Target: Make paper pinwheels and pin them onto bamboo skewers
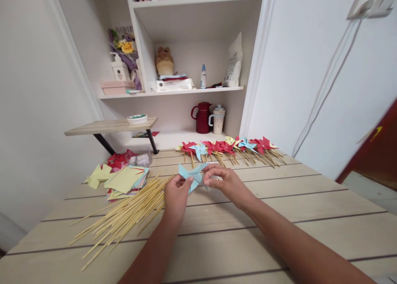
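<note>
A light blue paper pinwheel is held above the middle of the table, its folded blades spread apart. My left hand grips it from the lower left, with the thumb on the paper near the centre. At its right side my right hand is closed, thumb and fingertips pinched at the edge of a blade; whether something small is also between them I cannot tell. Just left of my left hand lies a loose pile of thin wooden sticks.
Finished red, blue and yellow pinwheels on sticks lie in a row at the back. Paper squares are stacked at left, beside a yellow pinwheel shape and a clear box. A small raised shelf and a red jug stand behind.
</note>
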Available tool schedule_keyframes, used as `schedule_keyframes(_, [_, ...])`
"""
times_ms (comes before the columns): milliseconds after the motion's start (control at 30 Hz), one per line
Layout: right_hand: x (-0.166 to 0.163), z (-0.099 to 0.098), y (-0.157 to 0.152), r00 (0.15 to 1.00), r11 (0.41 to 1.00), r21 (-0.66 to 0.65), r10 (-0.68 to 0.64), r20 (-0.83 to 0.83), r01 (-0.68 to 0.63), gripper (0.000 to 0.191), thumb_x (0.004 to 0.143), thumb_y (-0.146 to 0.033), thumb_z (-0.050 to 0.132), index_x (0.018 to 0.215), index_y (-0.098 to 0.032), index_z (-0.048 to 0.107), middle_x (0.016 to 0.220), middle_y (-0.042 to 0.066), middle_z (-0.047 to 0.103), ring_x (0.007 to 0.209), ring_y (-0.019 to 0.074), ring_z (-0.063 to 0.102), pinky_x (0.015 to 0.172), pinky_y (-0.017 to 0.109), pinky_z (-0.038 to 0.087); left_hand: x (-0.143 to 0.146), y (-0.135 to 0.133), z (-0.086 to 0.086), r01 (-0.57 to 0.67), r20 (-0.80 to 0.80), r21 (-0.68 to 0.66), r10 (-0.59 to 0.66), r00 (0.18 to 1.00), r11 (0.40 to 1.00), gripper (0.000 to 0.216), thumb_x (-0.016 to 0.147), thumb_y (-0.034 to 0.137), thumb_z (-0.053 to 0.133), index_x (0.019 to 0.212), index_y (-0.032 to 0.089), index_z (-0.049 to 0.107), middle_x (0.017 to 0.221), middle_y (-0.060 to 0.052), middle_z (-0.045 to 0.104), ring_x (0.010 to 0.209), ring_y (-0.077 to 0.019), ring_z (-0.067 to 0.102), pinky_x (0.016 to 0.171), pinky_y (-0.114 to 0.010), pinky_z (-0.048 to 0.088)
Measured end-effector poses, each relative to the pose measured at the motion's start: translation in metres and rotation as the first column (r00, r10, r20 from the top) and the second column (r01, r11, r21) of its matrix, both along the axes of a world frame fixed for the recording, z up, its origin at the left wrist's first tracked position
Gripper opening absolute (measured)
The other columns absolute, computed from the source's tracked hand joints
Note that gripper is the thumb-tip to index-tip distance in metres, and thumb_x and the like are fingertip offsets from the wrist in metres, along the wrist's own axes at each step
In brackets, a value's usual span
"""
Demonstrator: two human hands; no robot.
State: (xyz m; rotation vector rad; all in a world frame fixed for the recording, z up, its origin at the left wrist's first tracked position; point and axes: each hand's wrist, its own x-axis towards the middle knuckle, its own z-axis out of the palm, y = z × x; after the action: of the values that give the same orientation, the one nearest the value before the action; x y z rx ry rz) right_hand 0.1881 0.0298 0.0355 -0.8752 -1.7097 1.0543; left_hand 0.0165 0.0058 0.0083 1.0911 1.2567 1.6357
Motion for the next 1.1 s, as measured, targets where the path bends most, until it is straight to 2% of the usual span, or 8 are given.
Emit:
schedule_keyframes(133, [-0.0015, -0.0011, 0.0001, 1.0, 0.997, 0.077, 0.007, 0.027, -0.009, 0.013, 0.076, -0.031, 0.071, 0.068, -0.022, 0.069, 0.091, 0.003, 0.066, 0.098, 0.0222, 0.06, 0.089, 0.033, 0.043, 0.0016, -0.0009, -0.0005, 0.003, -0.041, 0.019, -0.002, 0.999, 1.0, 0.026, 0.068, 0.036, 0.076, 0.082, 0.015, 0.075, 0.073, -0.005, 0.073, 0.067, -0.0172, 0.062, 0.065, -0.026, 0.046])
schedule_keyframes(267, [-0.0026, -0.0017, -0.0008, 0.999, 0.992, 0.128, -0.023, 0.041, 0.018, 0.011, 0.077, -0.028, 0.07, 0.069, -0.022, 0.069, 0.083, 0.002, 0.066, 0.087, 0.0203, 0.06, 0.083, 0.032, 0.044, 0.0032, -0.0018, 0.001, 0.003, -0.097, 0.055, 0.002, 0.995, 0.998, 0.022, 0.069, 0.035, 0.074, 0.077, 0.015, 0.074, 0.07, -0.003, 0.07, 0.065, -0.0157, 0.059, 0.064, -0.025, 0.044])
schedule_keyframes(667, [-0.0025, -0.0045, 0.0021, 0.997, 0.97, 0.242, -0.052, 0.056, 0.037, 0.011, 0.08, -0.026, 0.069, 0.07, -0.023, 0.07, 0.087, 0.001, 0.066, 0.091, 0.0214, 0.06, 0.084, 0.034, 0.042, 0.0087, -0.0055, 0.0056, 0.023, -0.233, 0.098, 0.001, 0.973, 0.995, 0.016, 0.072, 0.03, 0.07, 0.079, 0.016, 0.073, 0.073, -0.003, 0.07, 0.07, -0.0166, 0.059, 0.067, -0.026, 0.045])
schedule_keyframes(900, [-0.0035, -0.0054, 0.0017, 0.997, 0.975, 0.219, -0.037, 0.067, 0.022, 0.01, 0.08, -0.026, 0.07, 0.07, -0.023, 0.069, 0.087, 0.001, 0.069, 0.093, 0.0219, 0.061, 0.086, 0.033, 0.042, 0.0067, -0.0016, 0.0008, 0.009, -0.227, 0.1, 0.014, 0.974, 0.995, 0.016, 0.073, 0.031, 0.07, 0.076, 0.016, 0.072, 0.07, -0.002, 0.068, 0.067, -0.0157, 0.058, 0.065, -0.026, 0.044])
schedule_keyframes(1100, [-0.0042, -0.0025, -0.0017, 0.997, 0.986, 0.161, -0.047, 0.066, 0.036, 0.009, 0.08, -0.025, 0.068, 0.072, -0.022, 0.069, 0.084, 0.0, 0.07, 0.088, 0.0203, 0.061, 0.084, 0.031, 0.041, 0.0086, -0.0056, 0.0043, 0.034, -0.242, 0.123, -0.003, 0.97, 0.992, 0.015, 0.075, 0.029, 0.068, 0.079, 0.017, 0.073, 0.074, -0.003, 0.071, 0.071, -0.0173, 0.061, 0.068, -0.027, 0.045])
